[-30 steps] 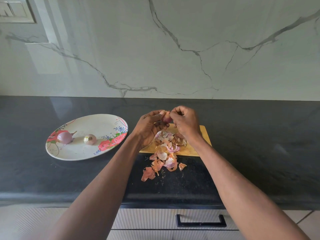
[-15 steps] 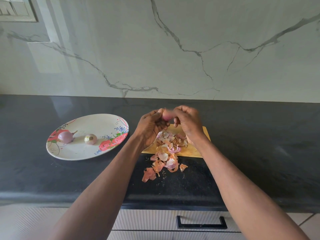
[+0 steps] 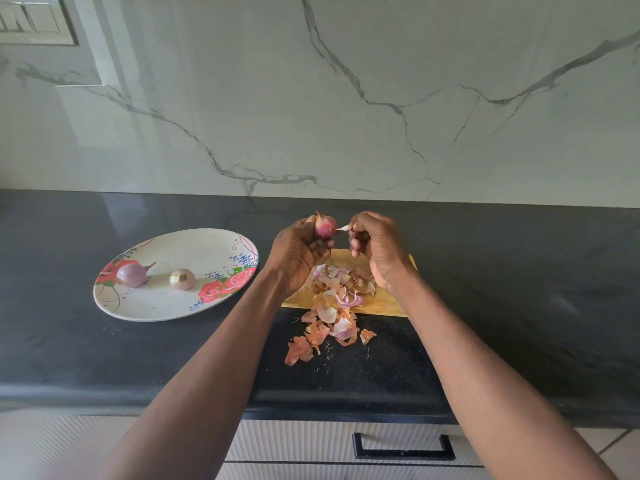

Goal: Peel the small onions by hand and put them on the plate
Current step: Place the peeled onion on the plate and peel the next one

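Peeling underway: left hand [image 3: 298, 258] grips an onion [image 3: 325, 226] above the board [image 3: 384, 303], right hand [image 3: 375, 247] pinches a skin strip [image 3: 343, 228] off it. Two onions [image 3: 131, 274] [image 3: 182, 278] sit on the plate [image 3: 180, 311], left. Peels [image 3: 332, 306] litter the worktop [image 3: 519, 271]. Unpeeled stock, if any, not visible.

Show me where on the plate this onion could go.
Bare room on the plate: its far half behind the two peeled onions, and the near strip before them. The cutting board is crowded with onion skins.
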